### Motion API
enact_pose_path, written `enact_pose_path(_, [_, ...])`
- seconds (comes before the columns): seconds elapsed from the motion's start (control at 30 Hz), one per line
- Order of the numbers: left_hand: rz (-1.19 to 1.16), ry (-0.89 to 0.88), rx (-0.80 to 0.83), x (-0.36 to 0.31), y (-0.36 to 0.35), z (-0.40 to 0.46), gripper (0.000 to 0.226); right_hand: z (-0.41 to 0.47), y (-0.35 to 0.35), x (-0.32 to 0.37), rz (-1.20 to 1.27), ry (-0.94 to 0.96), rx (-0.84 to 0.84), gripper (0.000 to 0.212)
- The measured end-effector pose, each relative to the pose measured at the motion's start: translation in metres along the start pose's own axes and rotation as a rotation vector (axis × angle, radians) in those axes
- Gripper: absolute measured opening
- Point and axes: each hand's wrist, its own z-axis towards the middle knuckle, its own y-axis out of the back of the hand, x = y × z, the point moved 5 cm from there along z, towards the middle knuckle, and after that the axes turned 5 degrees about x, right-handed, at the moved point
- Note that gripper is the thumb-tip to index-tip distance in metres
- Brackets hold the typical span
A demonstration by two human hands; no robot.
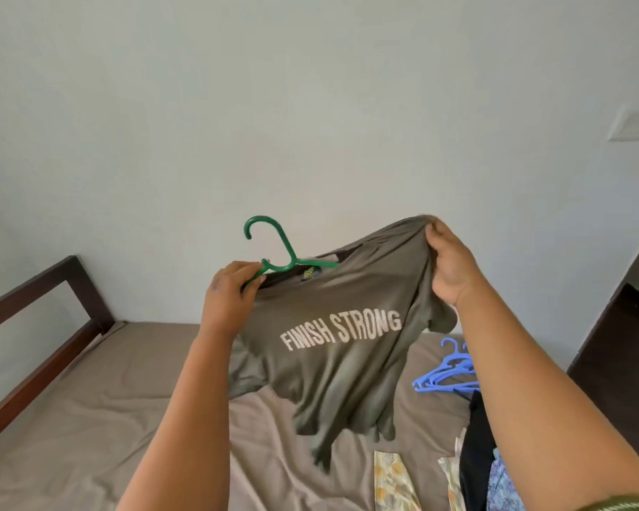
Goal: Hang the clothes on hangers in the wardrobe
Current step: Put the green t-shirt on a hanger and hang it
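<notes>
Olive-grey T-shirt (332, 359), white lettering "FINISH STRONG" across the chest: held up in the air over the bed, centre of view, hem hanging free above the sheet.
Green plastic hanger (273, 252): hook up and tilted left, its right arm passed inside the shirt's neck opening, its left arm outside the cloth.
Left hand (229, 300): fingers curled round the hanger's left arm, just below the hook's stem.
Right hand (449, 263): fingers pinch a bunched fold of the shirt at its right shoulder, raised higher than the left.
Bed (100, 411): brown-grey sheet, wrinkled; dark wooden frame (41, 300) along the left side.
Blue hangers (445, 374): small stack lying on the sheet, right of the shirt.
Pile of clothes (473, 462): near right corner, black, floral and patterned pieces, partly hidden by the right forearm.
Pale wall (310, 105): far side.
</notes>
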Motion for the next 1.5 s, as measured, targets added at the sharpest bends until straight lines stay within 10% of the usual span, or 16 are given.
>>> enact_pose_path(0.17, [-0.100,0.009,-0.082,-0.015,0.012,0.000,0.025,0.013,-0.016,-0.002,-0.668,-0.127,0.227,0.024])
enact_pose_path(0.4, [0.049,-0.170,-0.090,-0.030,0.014,-0.004,0.022,0.003,-0.029,-0.016,-0.446,-0.186,0.263,0.017])
enact_pose_path(0.67, [0.094,-0.313,-0.077,-0.040,0.015,-0.003,0.022,-0.053,-0.059,-0.096,-0.233,-0.864,0.639,0.020])
enact_pose_path(0.9, [0.120,-0.300,-0.065,-0.031,0.024,-0.005,0.024,-0.035,-0.070,-0.077,-0.741,-0.578,0.608,0.015])
enact_pose_path(1.23, [0.162,0.132,-0.152,0.000,0.024,-0.019,0.027,-0.046,-0.079,-0.002,-1.019,0.686,-0.117,0.032])
enact_pose_path(1.5, [-0.085,0.140,-0.115,-0.009,0.027,-0.014,0.023,-0.028,-0.069,-0.026,-1.125,0.376,0.065,0.031])
